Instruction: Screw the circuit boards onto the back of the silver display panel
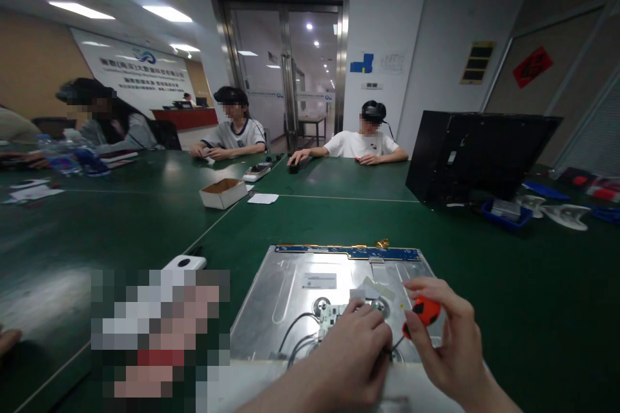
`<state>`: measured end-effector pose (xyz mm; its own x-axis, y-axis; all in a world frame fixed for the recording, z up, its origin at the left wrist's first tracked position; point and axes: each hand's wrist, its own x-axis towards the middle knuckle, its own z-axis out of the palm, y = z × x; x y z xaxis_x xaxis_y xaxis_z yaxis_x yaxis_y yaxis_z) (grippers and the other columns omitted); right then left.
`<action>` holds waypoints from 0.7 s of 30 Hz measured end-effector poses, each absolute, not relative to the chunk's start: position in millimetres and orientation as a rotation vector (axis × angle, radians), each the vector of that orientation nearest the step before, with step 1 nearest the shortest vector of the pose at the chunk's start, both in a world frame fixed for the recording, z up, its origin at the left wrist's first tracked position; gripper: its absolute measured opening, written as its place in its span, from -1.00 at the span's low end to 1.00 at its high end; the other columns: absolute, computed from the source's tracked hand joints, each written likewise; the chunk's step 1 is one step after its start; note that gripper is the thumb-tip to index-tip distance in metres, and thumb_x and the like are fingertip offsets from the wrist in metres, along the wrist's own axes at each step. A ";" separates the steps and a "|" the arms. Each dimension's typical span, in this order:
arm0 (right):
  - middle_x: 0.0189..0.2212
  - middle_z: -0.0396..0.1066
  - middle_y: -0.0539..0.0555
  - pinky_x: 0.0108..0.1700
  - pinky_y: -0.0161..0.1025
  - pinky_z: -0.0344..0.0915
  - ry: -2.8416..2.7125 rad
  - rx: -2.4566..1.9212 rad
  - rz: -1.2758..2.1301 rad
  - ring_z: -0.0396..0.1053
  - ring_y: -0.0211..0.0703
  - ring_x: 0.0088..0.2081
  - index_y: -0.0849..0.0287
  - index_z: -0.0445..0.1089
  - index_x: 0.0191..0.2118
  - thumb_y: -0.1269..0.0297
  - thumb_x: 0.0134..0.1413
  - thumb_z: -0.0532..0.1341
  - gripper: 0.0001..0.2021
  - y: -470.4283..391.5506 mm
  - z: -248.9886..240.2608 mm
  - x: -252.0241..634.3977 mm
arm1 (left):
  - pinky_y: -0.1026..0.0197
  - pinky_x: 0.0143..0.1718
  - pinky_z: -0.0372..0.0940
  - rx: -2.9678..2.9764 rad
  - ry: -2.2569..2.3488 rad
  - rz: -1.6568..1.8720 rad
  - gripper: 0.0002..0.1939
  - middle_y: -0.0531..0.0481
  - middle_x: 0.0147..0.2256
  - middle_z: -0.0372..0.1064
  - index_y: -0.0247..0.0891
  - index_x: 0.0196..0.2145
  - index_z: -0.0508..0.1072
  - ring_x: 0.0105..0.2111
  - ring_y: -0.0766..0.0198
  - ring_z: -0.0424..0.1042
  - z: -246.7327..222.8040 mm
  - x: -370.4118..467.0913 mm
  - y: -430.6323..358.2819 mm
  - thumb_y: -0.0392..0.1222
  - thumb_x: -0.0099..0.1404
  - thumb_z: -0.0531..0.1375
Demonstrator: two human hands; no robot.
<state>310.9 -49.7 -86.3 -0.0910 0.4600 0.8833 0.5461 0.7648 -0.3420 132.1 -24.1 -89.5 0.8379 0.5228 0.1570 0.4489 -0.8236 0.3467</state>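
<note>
A silver metal display panel [290,284] lies flat in front of me, with a blue circuit strip [339,252] along its far edge. My right hand [458,342] grips a screwdriver [427,311] by its orange and black handle, thumb and fingers around it. The screwdriver's thin shaft slants down toward my left hand [358,342], and its tip is hidden. My left hand rests over a small pale circuit board [330,316] with fingers curled; what is under them does not show. Black cables [296,329] run from this board's left side.
A small open cardboard box [223,193] and a white paper [263,198] lie beyond the panel. A black monitor casing [475,155] stands at right, near a blue tray [506,214]. A white device [185,263] sits at left. Several people sit around the green table [329,219].
</note>
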 end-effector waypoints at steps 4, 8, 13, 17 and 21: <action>-0.06 0.33 0.22 -0.15 -0.03 0.42 -1.793 -0.864 -0.202 0.36 0.02 -0.04 0.14 0.21 0.12 0.49 0.15 0.09 -0.59 -52.3 -81.2 312.7 | 0.06 -0.06 0.11 2.708 0.716 0.396 -0.98 -0.05 -0.27 0.36 -0.22 -0.32 0.29 -0.21 0.13 0.34 -90.0 132.6 -23.7 -0.25 0.26 0.10; -0.02 0.35 0.24 -0.09 -0.03 0.40 -1.824 -0.852 -0.175 0.35 0.03 0.01 0.18 0.17 0.17 0.51 0.17 0.05 -0.56 -51.5 -78.4 312.9 | 0.07 -0.06 0.11 2.712 0.726 0.400 -0.96 -0.05 -0.26 0.36 -0.22 -0.29 0.29 -0.22 0.15 0.33 -91.4 132.6 -23.7 -0.26 0.25 0.10; -0.14 0.40 0.16 -0.16 -0.05 0.41 -1.706 -0.793 -0.096 0.41 -0.01 -0.11 0.14 0.17 0.05 0.47 0.07 0.22 -0.59 -47.8 -82.1 310.6 | 0.06 0.01 0.08 2.678 0.732 0.404 -0.92 -0.04 -0.22 0.37 -0.21 -0.26 0.31 -0.18 0.15 0.33 -91.3 132.5 -24.4 -0.25 0.25 0.11; -0.14 0.39 0.16 -0.16 -0.03 0.40 -1.642 -0.773 -0.021 0.41 -0.03 -0.13 0.13 0.10 0.07 0.54 0.03 0.24 -0.50 -45.9 -84.6 308.7 | 0.07 0.01 0.08 2.682 0.733 0.406 -0.94 -0.03 -0.20 0.38 -0.21 -0.28 0.31 -0.17 0.15 0.33 -92.4 132.8 -24.2 -0.26 0.25 0.11; -0.11 0.38 0.17 -0.13 -0.05 0.40 -1.687 -0.773 -0.056 0.40 -0.04 -0.09 0.14 0.10 0.08 0.54 0.06 0.20 -0.52 -46.7 -82.5 308.5 | 0.07 0.01 0.08 2.700 0.727 0.409 -0.90 -0.03 -0.19 0.38 -0.20 -0.25 0.31 -0.17 0.16 0.34 -93.5 132.9 -23.4 -0.26 0.24 0.12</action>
<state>308.5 -46.7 -82.5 -0.0598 0.4565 0.8877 0.5139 0.7765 -0.3647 132.9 -23.4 -93.5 0.8301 0.5243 0.1899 0.4346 -0.8217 0.3688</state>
